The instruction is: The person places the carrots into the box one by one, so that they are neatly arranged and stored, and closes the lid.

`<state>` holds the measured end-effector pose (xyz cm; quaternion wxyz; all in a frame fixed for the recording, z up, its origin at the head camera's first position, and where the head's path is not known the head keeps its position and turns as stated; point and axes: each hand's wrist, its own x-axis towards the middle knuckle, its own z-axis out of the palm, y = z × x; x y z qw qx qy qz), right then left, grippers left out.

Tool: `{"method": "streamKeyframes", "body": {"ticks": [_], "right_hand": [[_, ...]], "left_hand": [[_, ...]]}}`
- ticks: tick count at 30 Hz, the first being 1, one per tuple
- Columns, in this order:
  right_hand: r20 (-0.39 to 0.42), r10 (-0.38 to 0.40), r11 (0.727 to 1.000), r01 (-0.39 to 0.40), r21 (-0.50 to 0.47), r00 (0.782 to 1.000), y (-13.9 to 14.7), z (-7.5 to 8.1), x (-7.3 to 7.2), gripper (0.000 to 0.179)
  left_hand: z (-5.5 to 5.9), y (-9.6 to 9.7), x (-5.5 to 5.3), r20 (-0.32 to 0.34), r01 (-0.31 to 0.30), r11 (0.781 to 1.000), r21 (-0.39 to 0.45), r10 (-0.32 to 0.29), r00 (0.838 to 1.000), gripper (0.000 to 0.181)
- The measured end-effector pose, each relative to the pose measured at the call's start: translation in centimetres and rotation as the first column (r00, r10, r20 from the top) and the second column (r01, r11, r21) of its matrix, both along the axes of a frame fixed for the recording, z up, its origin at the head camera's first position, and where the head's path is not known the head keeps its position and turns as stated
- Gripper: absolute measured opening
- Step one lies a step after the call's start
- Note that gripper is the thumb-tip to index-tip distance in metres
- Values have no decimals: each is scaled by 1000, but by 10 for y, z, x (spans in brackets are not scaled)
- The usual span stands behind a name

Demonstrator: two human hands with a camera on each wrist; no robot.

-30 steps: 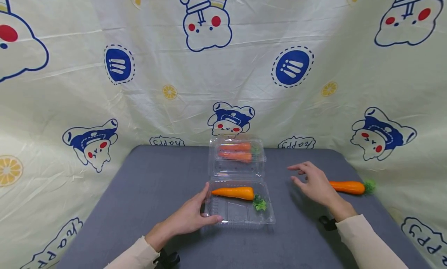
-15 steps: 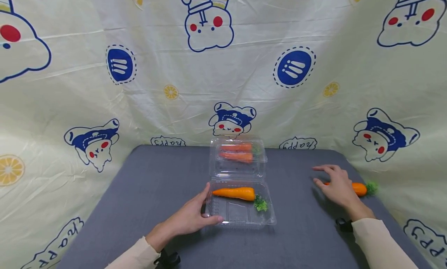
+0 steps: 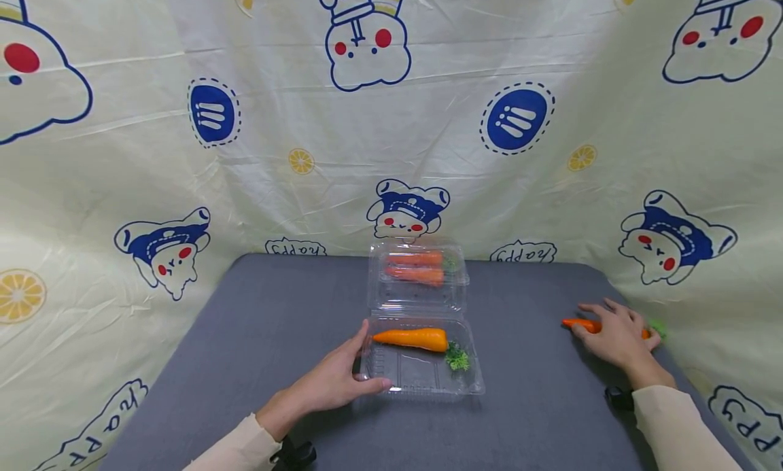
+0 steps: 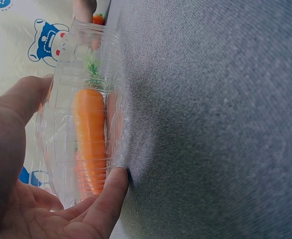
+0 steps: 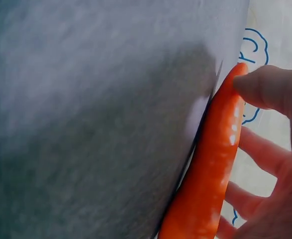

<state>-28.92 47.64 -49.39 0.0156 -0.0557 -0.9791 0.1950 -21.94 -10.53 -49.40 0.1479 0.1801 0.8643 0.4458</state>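
An opened clear plastic clamshell box (image 3: 397, 377) lies on the grey table, its lid (image 3: 412, 300) raised toward the back. Inside its base is an orange carrot (image 3: 411, 338) with a leafy green top to the right. My left hand (image 3: 327, 379) holds the base at its left side. In the left wrist view, its thumb and fingers (image 4: 108, 196) span the box wall. At the table's right, my right hand (image 3: 620, 340) grips a second carrot (image 3: 578, 324). The right wrist view has the thumb against this carrot (image 5: 205, 164) near its tip, with fingers along the other side.
Reddish-orange carrot shapes (image 3: 414, 274) show through the lid; whether they lie in it or behind it I cannot tell. A printed cloth (image 3: 342, 131) hangs along the back edge of the grey table (image 3: 275, 308). The right-hand carrot lies near the table's right edge.
My right hand has moved to the right, away from the box, and its fingers have come down around the carrot there. The left hand stays at the box.
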Motion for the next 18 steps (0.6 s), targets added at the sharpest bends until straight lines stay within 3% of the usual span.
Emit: {"method": "streamKeyframes", "body": {"ticks": [7, 18], "right_hand": [[15, 45, 998, -46, 35, 999, 6, 1, 4, 62], [-58, 102, 992, -97, 77, 993, -10, 11, 11, 46]], "left_hand": [[1, 0, 0, -6, -3, 1000, -2, 3, 1000, 128], [3, 0, 1, -8, -3, 1000, -2, 3, 1000, 128]]}}
